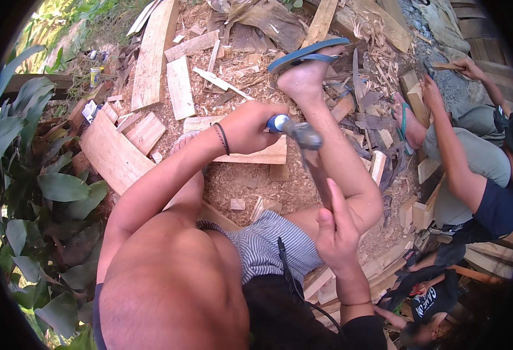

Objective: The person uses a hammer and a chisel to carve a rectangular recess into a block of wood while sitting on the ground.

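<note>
My left hand [249, 127] is closed round a tool with a blue handle [277, 123], perhaps a chisel; its blade is hidden behind the hand. In my right hand [339, 236] is the wooden handle of a hammer [316, 172]. The metal hammer head [306, 136] sits right beside the round end of the blue handle; whether they touch I cannot tell. Below my left hand lies a pale wooden plank [256, 154], partly covered by my forearm. My right leg is stretched beyond the hammer, a blue flip-flop [309, 55] on its foot.
Wood chips and offcuts [145, 133] litter the ground, with a long board [155, 55] at the far left. Broad-leaved plants [64, 186] line the left side. On the right a seated person [469, 157] holds a piece of wood [446, 66]; another person [431, 300] is lower right.
</note>
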